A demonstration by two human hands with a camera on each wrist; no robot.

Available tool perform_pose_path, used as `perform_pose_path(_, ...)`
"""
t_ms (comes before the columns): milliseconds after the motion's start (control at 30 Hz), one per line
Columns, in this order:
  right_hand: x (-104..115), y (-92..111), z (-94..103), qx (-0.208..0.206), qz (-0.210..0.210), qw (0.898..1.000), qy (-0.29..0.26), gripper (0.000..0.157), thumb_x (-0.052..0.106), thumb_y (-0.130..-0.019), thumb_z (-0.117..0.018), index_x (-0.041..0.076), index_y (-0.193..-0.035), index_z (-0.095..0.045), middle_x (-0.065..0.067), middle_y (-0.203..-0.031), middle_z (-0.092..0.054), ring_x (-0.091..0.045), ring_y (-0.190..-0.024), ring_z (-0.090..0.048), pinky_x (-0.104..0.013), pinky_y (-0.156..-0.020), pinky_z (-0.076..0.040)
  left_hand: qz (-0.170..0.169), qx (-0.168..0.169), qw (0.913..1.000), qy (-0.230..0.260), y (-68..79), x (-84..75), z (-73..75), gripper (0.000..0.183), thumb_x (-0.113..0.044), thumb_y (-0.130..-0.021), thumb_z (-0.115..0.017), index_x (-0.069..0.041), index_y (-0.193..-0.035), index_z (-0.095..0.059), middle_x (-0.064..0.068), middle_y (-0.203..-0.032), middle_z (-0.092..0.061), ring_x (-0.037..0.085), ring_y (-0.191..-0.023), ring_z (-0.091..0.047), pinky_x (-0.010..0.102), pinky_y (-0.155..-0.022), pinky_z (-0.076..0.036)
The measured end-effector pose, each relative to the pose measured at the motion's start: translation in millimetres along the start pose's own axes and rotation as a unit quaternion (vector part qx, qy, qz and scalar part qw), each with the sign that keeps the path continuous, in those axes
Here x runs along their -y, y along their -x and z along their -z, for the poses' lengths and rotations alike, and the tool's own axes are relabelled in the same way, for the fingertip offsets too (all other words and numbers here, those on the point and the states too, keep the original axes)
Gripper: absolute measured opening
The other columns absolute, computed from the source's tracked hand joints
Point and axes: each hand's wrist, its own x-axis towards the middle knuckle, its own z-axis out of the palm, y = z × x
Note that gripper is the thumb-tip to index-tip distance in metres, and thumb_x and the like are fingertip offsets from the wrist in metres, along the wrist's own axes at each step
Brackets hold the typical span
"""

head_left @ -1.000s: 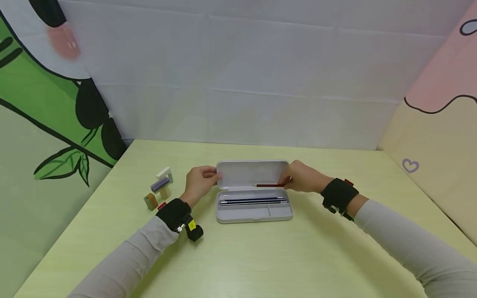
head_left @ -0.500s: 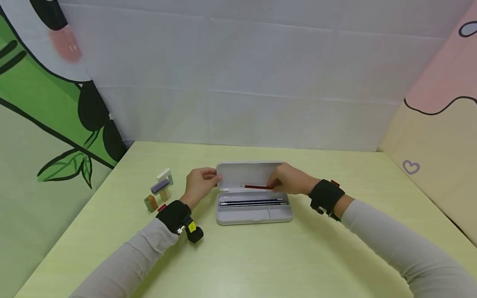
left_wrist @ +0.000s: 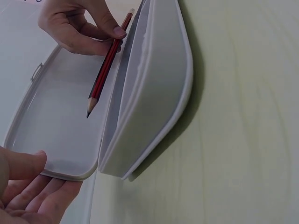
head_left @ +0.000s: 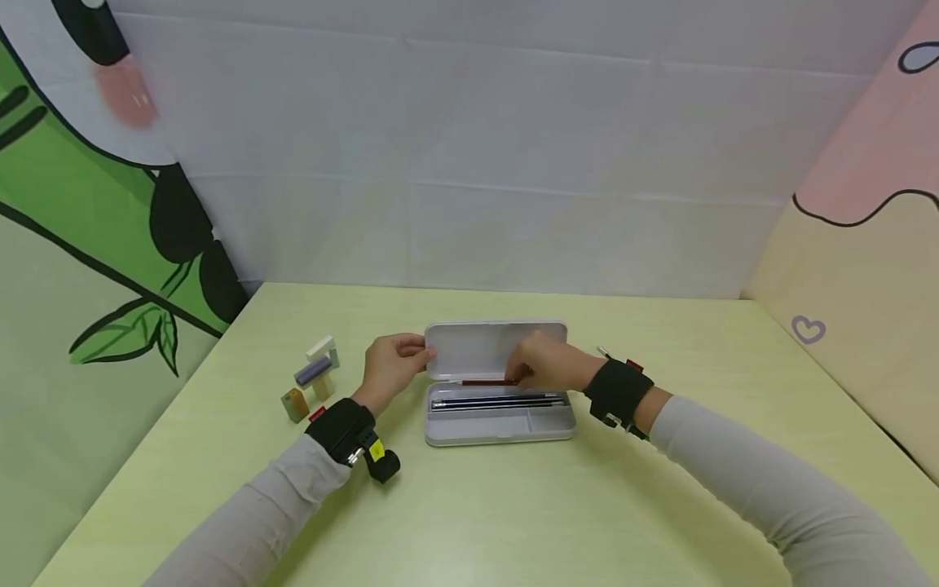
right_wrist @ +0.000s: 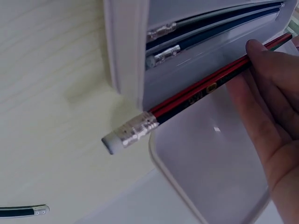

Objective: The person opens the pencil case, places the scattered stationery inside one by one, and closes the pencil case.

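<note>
A white pencil case (head_left: pixel 477 439) stands on the table with its lid (head_left: pixel 469 346) raised at the back. My left hand (head_left: pixel 392 371) pinches the lid's left edge, thumb inside and fingers behind. Over the hinge side of the case, my right hand (head_left: pixel 546 363) pinches a red and black pencil (left_wrist: pixel 103 72) between thumb and fingertips. Its sharpened tip points left, and its white eraser end (right_wrist: pixel 114 141) shows in the right wrist view. In the long compartment lie dark pencils (right_wrist: pixel 224 27) with metal eraser caps.
Several small blocks (head_left: pixel 314 372) in purple, white, wood and green stand left of the case, near my left hand. Another pencil (right_wrist: pixel 21 212) lies on the table to the right, its end (head_left: pixel 603 352) showing behind my right wrist. A white sheet (head_left: pixel 469 163) hangs behind the table.
My right hand has moved left and a little down toward the case, carrying the red and black pencil. My left hand keeps its grip on the lid.
</note>
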Motion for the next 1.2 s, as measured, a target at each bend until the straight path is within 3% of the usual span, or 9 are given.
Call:
perform_pose_path(700, 10.6, -21.3, -14.8, 0.008, 0.022, 1.0, -0.012, 0.01, 0.001, -0.076, -0.069, 0.007, -0.084, -0.071, -0.002, -0.078, -0.068, -0.003, -0.067, -0.056, -0.021, -0.063, -0.052, 0.001, 0.002, 1.0, -0.006, 1.4, -1.0, 1.0, 0.027, -0.01, -0.08, -0.068, 0.002, -0.104, -0.064, 0.02, -0.097, -0.067, 0.021, -0.083, -0.065, 0.037, -0.076, -0.055)
perform_pose_path(967, 13.1, -21.8, -22.0, 0.002, 0.019, 1.0, -0.008, 0.013, 0.001, -0.075, -0.07, 0.008, -0.087, -0.072, -0.002, -0.082, -0.07, -0.004, -0.073, -0.06, -0.022, -0.068, -0.053, 0.002, 0.003, 1.0, -0.006, 1.9, -2.2, 1.1, 0.027, -0.01, -0.08, -0.068, 0.002, -0.104, -0.064, 0.021, -0.098, -0.067, 0.022, -0.083, -0.065, 0.039, -0.077, -0.055)
perform_pose_path(1200, 15.9, -20.1, -22.5, -0.003, 0.017, 1.0, 0.009, 0.013, -0.002, -0.075, -0.069, 0.005, -0.085, -0.071, -0.004, -0.08, -0.069, -0.005, -0.07, -0.058, -0.021, -0.065, -0.052, 0.007, 0.0, 1.0, -0.003, 1.6, -1.8, 1.0, 0.027, -0.01, -0.08, -0.068, 0.002, -0.104, -0.064, 0.021, -0.097, -0.067, 0.021, -0.082, -0.065, 0.038, -0.076, -0.055)
